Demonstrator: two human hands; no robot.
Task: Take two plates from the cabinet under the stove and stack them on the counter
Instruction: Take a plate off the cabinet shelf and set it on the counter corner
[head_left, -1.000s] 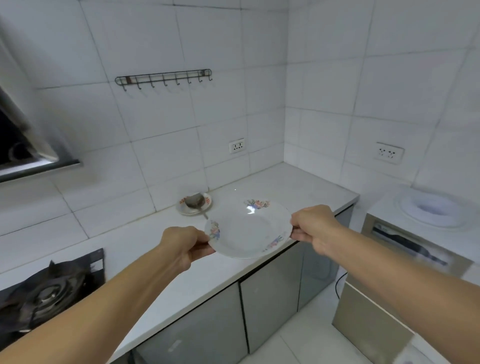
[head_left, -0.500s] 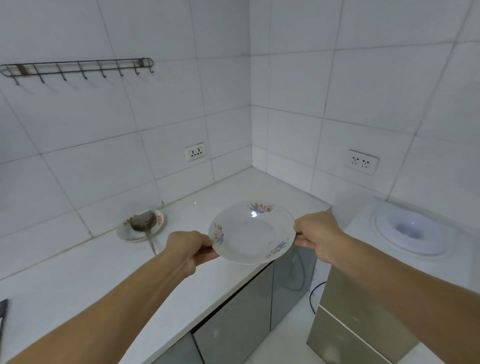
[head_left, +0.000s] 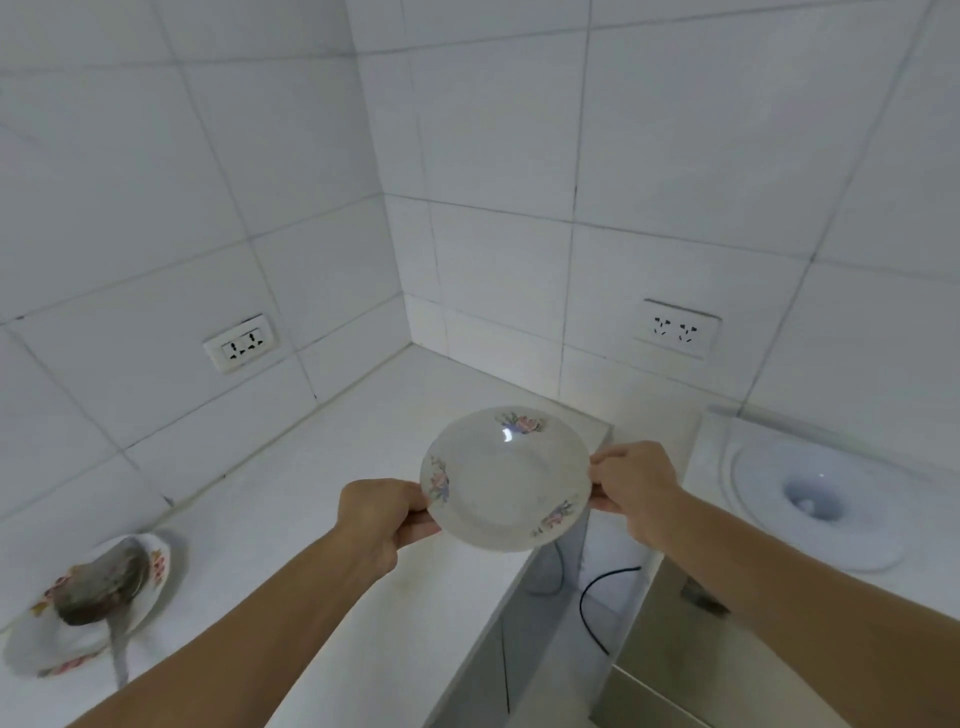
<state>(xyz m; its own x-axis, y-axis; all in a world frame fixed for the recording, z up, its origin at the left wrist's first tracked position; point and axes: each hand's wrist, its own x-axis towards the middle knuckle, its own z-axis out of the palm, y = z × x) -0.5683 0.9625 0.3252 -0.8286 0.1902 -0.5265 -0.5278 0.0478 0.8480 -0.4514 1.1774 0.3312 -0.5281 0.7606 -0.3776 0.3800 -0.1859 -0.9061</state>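
I hold a white plate with pink flower prints (head_left: 506, 480) level above the right end of the white counter (head_left: 332, 467). My left hand (head_left: 382, 512) grips its left rim and my right hand (head_left: 631, 486) grips its right rim. The plate hangs partly past the counter's front edge. Whether more than one plate is in my hands cannot be told.
A second flowered plate with a metal ladle (head_left: 98, 587) on it sits at the counter's left. Two wall sockets, one left (head_left: 240, 344) and one right (head_left: 677, 328), are on the tiles. A white appliance top (head_left: 810, 493) stands right of the counter, with a black cable (head_left: 597, 603) in the gap.
My view has swung right and closer to the counter corner; the stove and hook rail have left the frame. The plate stays held in both hands, now nearer the counter's right end.
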